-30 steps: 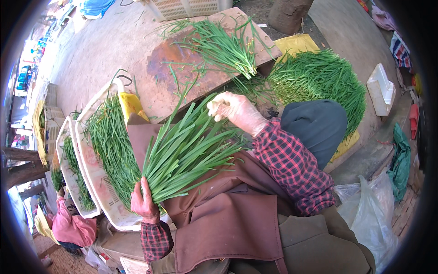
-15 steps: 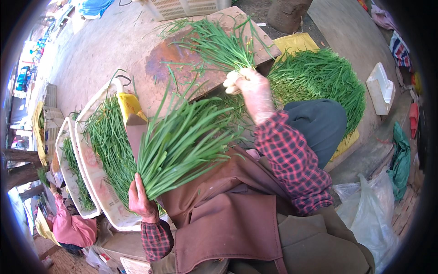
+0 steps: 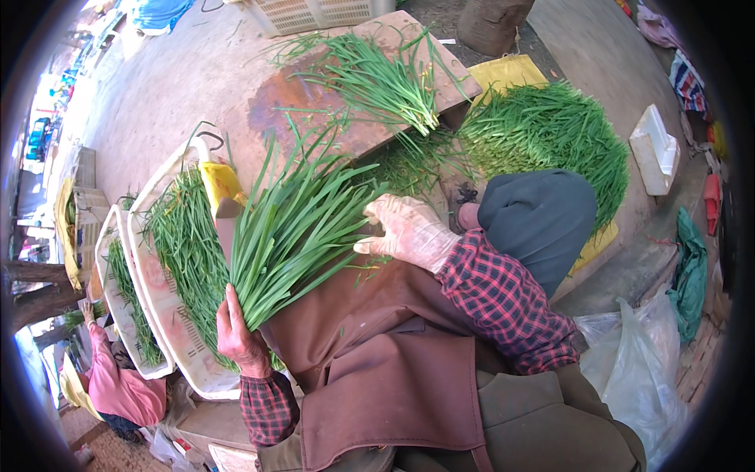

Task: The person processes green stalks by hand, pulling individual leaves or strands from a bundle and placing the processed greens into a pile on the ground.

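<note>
Greens in left hand

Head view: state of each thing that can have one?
Leaf bundle: gathered at one end, fanned out at the other.
Left hand: closed on the gathered end.
Right hand: grip open, beside the bundle.
White crate: open-topped, leaves inside.
Board: stained, leaves strewn on it.
Leaf heap: piled on yellow sheet.
Clear plastic bag: crumpled.
</note>
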`<state>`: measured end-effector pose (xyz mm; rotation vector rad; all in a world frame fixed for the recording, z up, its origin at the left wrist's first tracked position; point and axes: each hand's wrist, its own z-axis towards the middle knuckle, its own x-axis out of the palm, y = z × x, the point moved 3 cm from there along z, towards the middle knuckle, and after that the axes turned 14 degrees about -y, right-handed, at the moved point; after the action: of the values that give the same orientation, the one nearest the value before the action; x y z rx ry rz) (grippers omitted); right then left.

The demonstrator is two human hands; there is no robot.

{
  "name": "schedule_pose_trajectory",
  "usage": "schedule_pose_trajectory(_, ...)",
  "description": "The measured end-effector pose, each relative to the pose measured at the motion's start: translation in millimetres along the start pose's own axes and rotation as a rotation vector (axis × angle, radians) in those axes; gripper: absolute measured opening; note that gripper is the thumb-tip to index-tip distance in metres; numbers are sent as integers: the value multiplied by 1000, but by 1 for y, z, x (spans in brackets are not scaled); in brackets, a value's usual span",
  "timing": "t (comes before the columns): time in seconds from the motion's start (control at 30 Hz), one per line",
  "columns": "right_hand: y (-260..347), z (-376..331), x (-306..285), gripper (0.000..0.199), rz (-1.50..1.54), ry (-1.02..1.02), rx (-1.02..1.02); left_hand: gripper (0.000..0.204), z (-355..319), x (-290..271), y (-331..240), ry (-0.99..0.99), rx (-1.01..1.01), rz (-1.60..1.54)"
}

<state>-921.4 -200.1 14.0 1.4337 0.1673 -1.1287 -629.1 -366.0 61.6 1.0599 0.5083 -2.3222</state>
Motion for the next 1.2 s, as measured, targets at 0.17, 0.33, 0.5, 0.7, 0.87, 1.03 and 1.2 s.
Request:
schedule_pose_trajectory(0.17, 11, 7, 25, 34, -164, -80, -329, 56, -1, 1, -1, 16, 24, 41)
schedule_pose_trajectory(0.33, -1, -1, 34, 18, 547, 11, 7, 57, -1, 1, -1, 33, 63, 57)
schedule_pose_trajectory(0.5, 20, -7, 18, 16, 1442, 50, 876, 58, 1, 5, -17, 21, 94, 28)
schedule_pose_trajectory(0.7, -27, -5, -27, 14, 1723, -224, 730, 62, 0, -1, -4, -3, 22, -16)
schedule_pose_trajectory(0.87, -18, -21, -41, 13, 890, -182, 707, 55, 1, -3, 6, -46, 48, 33)
schedule_pose_trajectory(1.03, -9, -24, -27, 13, 603, -253, 571, 56, -3, -3, 8, -27, 39, 52)
schedule_pose_trajectory(1.2, 34, -6, -25, 26, 484, -85, 184, 59, -4, -3, 9, 0, 68, 80)
